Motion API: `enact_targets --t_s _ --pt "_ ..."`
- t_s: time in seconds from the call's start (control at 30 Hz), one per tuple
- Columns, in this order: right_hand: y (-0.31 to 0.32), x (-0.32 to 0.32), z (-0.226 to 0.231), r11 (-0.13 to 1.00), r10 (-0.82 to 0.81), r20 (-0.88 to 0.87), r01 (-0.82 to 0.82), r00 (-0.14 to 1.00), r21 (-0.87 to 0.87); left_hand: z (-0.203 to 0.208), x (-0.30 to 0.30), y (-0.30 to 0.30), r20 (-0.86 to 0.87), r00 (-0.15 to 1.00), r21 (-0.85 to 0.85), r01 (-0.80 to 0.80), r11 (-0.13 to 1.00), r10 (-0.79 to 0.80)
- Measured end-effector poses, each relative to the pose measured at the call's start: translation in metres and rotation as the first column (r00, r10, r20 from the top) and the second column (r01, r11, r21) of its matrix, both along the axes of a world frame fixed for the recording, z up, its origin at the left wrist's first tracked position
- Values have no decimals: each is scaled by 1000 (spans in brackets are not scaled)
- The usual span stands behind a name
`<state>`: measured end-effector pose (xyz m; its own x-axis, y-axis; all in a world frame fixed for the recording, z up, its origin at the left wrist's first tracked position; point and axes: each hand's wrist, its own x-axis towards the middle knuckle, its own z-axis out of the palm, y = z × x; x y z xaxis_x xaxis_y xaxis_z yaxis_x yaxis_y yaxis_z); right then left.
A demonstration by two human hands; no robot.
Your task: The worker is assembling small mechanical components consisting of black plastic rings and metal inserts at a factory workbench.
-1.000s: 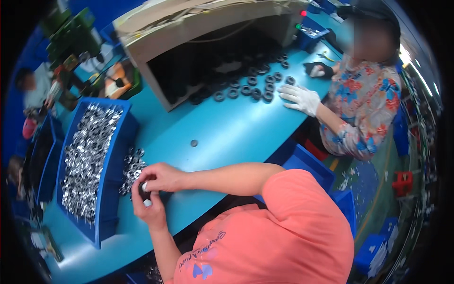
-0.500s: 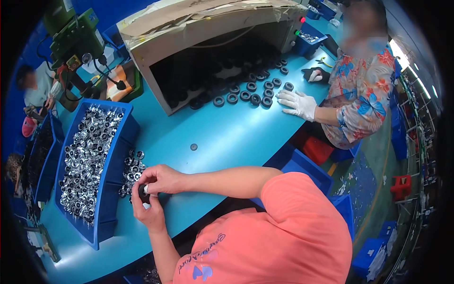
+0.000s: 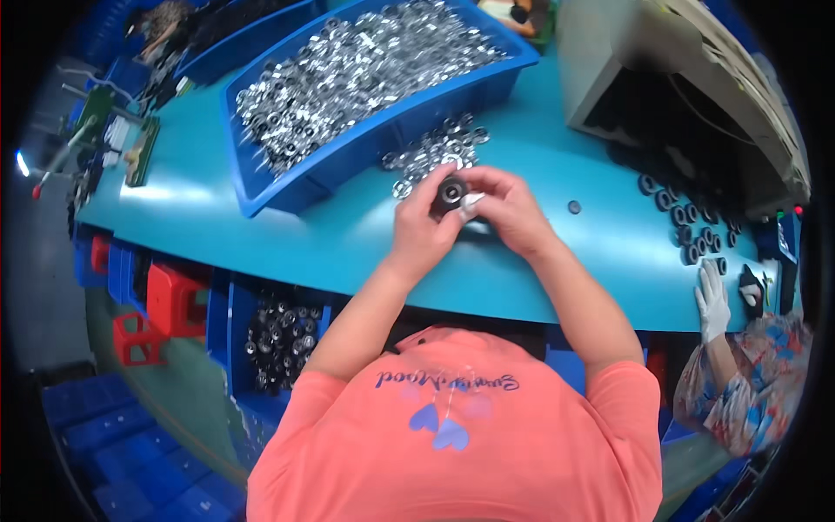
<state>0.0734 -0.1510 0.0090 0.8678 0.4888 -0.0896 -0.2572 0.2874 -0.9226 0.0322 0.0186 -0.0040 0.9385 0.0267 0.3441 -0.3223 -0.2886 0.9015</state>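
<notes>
A small round black wheel-like part [image 3: 451, 192] with a shiny metal centre is held up between my hands over the blue-green table [image 3: 348, 252]. My left hand [image 3: 419, 224] curls its fingers and thumb round the left side of it. From the right, my right hand [image 3: 513, 209] grips it too, its thumb, wrapped in something white, pressed against the lower edge. Just beyond my fingers lies a loose pile of shiny metal rings [image 3: 435, 152]. A small black disc [image 3: 574, 207] rests on the table to the right.
A big blue bin [image 3: 322, 178] full of metal rings stands beyond my left hand. Several black rings [image 3: 691, 217] lie by a box-like housing [image 3: 600, 70] at right. A co-worker's white-gloved hand [image 3: 713, 300] rests on the near table edge. Red stools [image 3: 174, 300] stand lower left.
The view has swung left, so the bin and my hands sit nearer the middle and the co-worker at the right rim. Both hands still hold the black part, now with its metal centre showing.
</notes>
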Motion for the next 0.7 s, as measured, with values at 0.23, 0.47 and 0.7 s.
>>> enact_targets --t_s 0.23,0.47,0.7 --pt "-5 4 3 1000 18 -70 -18 997 3 6 2 -5 -46 998 -95 46 994 -50" --pt "-6 2 9 993 35 -137 -19 990 114 10 0 -4 -20 999 -115 27 993 -29" --pt "-6 0 10 998 1 -142 9 990 69 17 -5 -6 26 999 -30 -19 999 20"
